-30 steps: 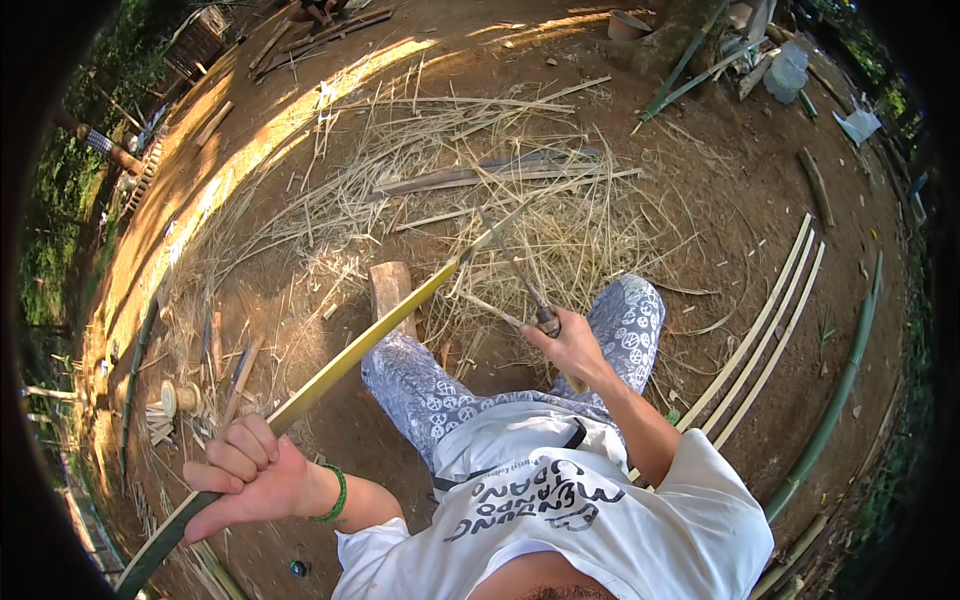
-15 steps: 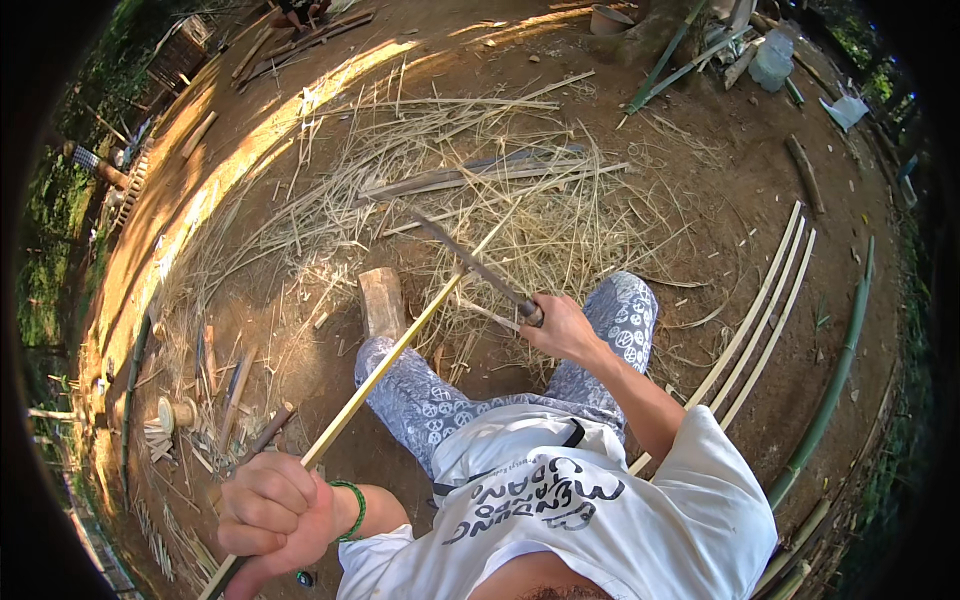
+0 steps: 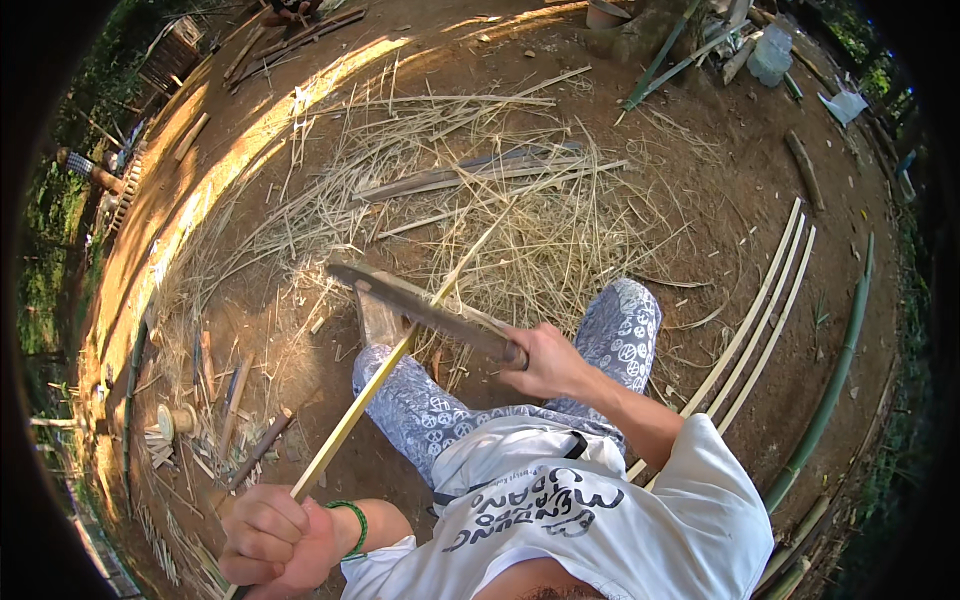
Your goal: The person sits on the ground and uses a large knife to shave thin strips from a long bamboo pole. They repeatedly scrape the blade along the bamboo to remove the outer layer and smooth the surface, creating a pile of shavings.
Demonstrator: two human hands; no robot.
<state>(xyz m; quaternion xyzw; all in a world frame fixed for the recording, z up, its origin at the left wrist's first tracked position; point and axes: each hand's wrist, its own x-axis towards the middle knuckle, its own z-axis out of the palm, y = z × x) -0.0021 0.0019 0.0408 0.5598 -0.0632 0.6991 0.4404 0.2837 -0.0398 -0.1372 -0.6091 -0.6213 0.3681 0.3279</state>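
On the brown earth (image 3: 740, 150) we have a green bamboo pole (image 3: 850, 340) lying along the right, with a short dark log (image 3: 804, 170) near its far end. At the upper right we see a clear plastic jug (image 3: 770, 57) near a crumpled white bag (image 3: 845, 106), and a bucket (image 3: 606, 14) at the top edge. On our left a spool-shaped piece (image 3: 178, 420) sits beside small chips (image 3: 158, 446); long planks (image 3: 300, 42) lie farther off.
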